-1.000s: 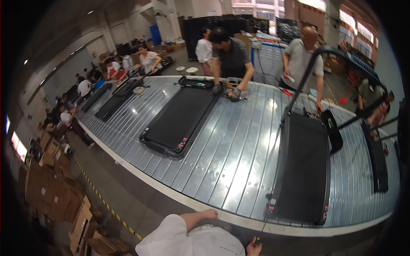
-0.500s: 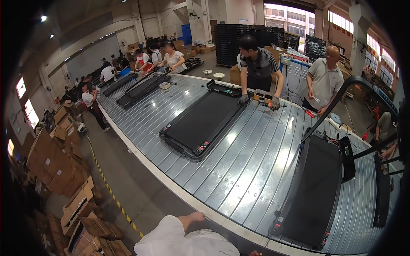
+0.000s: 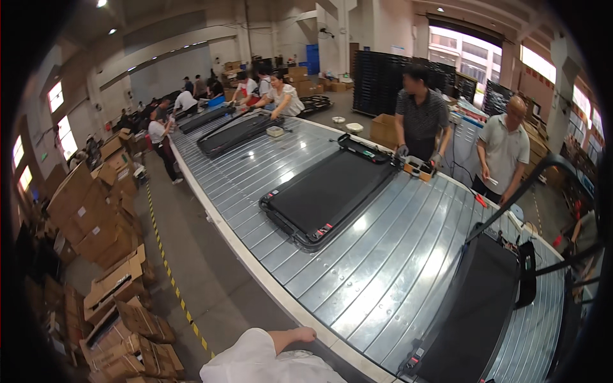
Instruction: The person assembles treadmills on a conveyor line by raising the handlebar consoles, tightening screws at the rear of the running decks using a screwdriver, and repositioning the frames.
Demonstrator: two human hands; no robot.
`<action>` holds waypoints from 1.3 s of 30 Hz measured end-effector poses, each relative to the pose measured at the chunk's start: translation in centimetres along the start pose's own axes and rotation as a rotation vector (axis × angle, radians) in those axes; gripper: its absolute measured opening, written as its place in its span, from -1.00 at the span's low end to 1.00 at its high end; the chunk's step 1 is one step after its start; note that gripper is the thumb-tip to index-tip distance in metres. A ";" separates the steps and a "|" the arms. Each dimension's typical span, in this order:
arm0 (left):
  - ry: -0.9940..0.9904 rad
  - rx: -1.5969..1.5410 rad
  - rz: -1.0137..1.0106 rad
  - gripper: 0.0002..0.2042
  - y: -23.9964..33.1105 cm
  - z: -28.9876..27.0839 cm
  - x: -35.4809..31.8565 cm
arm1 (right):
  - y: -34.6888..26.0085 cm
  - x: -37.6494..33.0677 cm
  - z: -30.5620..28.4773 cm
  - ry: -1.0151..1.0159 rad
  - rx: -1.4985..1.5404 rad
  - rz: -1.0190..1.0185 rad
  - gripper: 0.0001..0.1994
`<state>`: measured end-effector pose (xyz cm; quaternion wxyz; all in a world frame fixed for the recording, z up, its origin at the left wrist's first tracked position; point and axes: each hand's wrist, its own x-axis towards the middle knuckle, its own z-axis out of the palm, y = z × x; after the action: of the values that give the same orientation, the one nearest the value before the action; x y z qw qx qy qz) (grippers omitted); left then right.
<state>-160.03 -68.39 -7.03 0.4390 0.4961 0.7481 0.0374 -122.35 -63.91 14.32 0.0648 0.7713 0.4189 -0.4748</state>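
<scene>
My left hand (image 3: 305,334) is held in front of my white shirt, just short of the table's pale near edge. Its fingers are curled in, and no object shows in or around it. My right hand is out of the picture. Nearest on the table to the right lies a treadmill (image 3: 471,306) with a black belt and a raised black handrail (image 3: 520,191). Farther left, a second flat treadmill (image 3: 332,191) rests on the metal slats, its black frame around the belt.
The long slatted metal table (image 3: 377,281) carries more treadmills (image 3: 239,135) at its far end. Across it stand a person in a striped shirt (image 3: 421,115), hands at a small parts box (image 3: 418,167), and another in a light shirt (image 3: 504,150). Cardboard boxes (image 3: 115,281) line the left.
The view has swung left, so things sit farther right and lower. The person in stripes now stands more upright, the parts box nearer the treadmill. A bit of my right hand has left the lower edge.
</scene>
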 end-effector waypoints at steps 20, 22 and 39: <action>0.024 0.009 -0.185 -0.70 -6.2 0.5 -11.7 | 11.5 18.1 3.9 0.151 1.011 -0.168 -0.59; 0.003 -0.017 -0.165 -0.70 -7.3 1.8 -11.8 | 8.8 18.1 3.7 0.122 0.971 -0.271 -0.60; 0.012 -0.156 -0.458 -0.72 -17.9 14.4 -21.3 | 1.0 16.1 4.5 0.104 0.714 -0.691 -0.67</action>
<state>-160.15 -99.39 -11.43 0.4684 0.2782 0.8386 -0.0025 -121.54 -57.38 -1.03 -0.3854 0.5843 0.4639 -0.5430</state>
